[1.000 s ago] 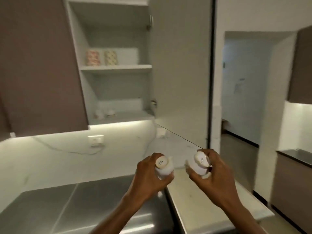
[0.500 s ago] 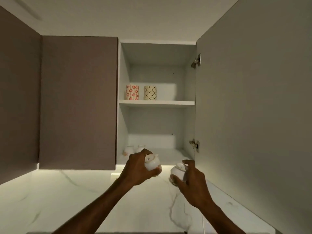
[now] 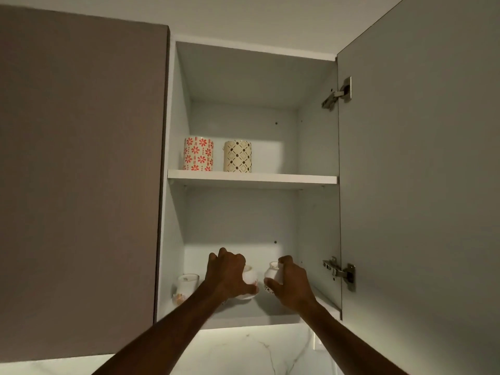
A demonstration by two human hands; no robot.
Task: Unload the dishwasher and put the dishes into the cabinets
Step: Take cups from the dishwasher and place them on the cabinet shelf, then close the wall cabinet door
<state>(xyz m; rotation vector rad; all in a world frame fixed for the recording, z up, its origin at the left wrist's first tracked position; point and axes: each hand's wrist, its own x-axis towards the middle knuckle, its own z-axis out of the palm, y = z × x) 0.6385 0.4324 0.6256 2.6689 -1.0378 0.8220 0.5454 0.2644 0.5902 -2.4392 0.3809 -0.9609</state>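
Observation:
Both my arms reach up into the open wall cabinet. My left hand (image 3: 226, 272) grips a small round white cup (image 3: 249, 278) low over the bottom shelf (image 3: 259, 316). My right hand (image 3: 289, 282) grips a second small white cup (image 3: 272, 276) just to its right; the two cups are a short gap apart. Whether either cup rests on the shelf is hidden by my hands. Another white cup (image 3: 186, 284) with a floral mark stands at the shelf's left end.
On the upper shelf (image 3: 284, 179) stand a red-flower mug (image 3: 198, 154) and a brown-diamond mug (image 3: 237, 156), with free room to their right. The open cabinet door (image 3: 419, 171) hangs at the right on metal hinges (image 3: 339, 272). A closed brown door (image 3: 81, 185) is at the left.
My view tilted up from the counter to the cabinet. Both hands rose with their cups from below the cabinet into the bottom shelf space.

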